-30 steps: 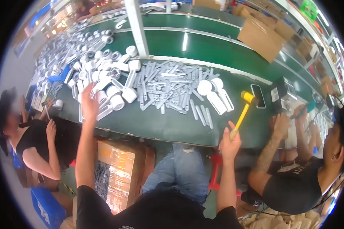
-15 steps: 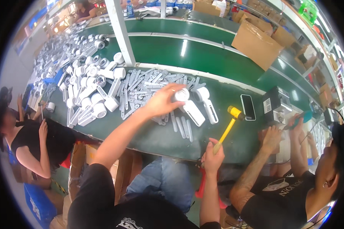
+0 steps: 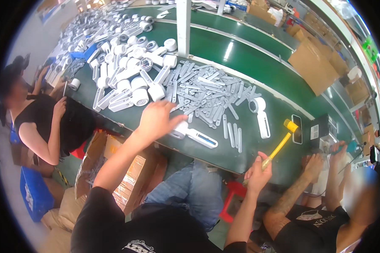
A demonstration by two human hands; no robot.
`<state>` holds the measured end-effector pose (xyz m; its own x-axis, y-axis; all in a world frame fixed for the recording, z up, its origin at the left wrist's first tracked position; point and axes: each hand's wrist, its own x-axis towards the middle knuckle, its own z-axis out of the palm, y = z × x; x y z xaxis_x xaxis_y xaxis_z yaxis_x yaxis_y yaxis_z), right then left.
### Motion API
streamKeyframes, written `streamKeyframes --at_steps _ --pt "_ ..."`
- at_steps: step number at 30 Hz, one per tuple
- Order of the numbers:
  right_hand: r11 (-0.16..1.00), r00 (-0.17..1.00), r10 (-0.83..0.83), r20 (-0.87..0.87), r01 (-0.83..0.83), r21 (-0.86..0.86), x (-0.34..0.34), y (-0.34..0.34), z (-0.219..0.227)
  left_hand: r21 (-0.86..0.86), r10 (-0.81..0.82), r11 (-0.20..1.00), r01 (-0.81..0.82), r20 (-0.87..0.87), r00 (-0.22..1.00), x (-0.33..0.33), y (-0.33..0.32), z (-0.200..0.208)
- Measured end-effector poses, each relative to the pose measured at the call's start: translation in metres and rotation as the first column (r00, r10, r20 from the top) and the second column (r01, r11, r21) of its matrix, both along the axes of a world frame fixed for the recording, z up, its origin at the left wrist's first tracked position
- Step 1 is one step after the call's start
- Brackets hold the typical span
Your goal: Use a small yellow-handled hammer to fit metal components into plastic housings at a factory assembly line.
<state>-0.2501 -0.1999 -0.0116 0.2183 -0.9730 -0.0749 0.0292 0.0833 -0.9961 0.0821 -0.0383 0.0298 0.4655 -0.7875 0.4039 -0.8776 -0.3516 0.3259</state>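
Note:
My left hand (image 3: 155,121) is over the front of the table with thumb and fingers spread, holding nothing. Just beneath its thumb lies a white handheld fan body (image 3: 202,138), its round end partly covered by the hand and its slotted handle pointing right. My right hand (image 3: 258,172) grips the handle of a yellow mallet (image 3: 278,146), whose head is raised up and to the right. Another white fan body (image 3: 261,118) lies farther right on the table. Several grey strips (image 3: 232,134) lie side by side between the two bodies.
A heap of grey strips (image 3: 207,90) covers the middle of the green table, with a pile of white fan bodies (image 3: 131,76) to its left. A phone (image 3: 297,128) lies near the mallet head. Co-workers sit on both sides. An open carton (image 3: 128,179) stands below the table edge.
My left hand has moved left and toward the table's front edge, along with the white fan body it was holding, and its fingers have opened. The mallet stays in my right hand.

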Motion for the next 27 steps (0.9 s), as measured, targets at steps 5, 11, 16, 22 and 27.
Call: streamKeyframes --at_steps 5,11,16,22,27 --pt "0.989 0.988 0.134 0.081 -0.138 0.055 0.036 0.012 0.008 -0.081 -0.193 0.980 0.183 -0.136 0.972 0.049 -0.045 -0.020" --pt "0.983 0.983 0.178 -0.042 -0.175 0.051 0.045 0.016 -0.021 -0.074 -0.250 0.967 0.242 -0.126 0.960 0.050 -0.087 -0.043" --pt "0.975 0.974 0.223 -0.034 -0.223 0.006 0.038 0.017 -0.028 -0.045 -0.242 0.970 0.238 -0.136 0.961 0.054 -0.111 -0.063" --pt "0.981 0.980 0.192 0.045 -0.191 -0.010 0.038 0.014 -0.024 -0.249 -0.236 0.949 0.192 -0.161 0.958 0.056 -0.101 -0.049" --pt "0.980 0.980 0.196 -0.013 -0.195 0.049 0.049 0.024 0.003 -0.173 -0.417 0.909 0.380 -0.334 0.845 0.014 -0.031 0.025"
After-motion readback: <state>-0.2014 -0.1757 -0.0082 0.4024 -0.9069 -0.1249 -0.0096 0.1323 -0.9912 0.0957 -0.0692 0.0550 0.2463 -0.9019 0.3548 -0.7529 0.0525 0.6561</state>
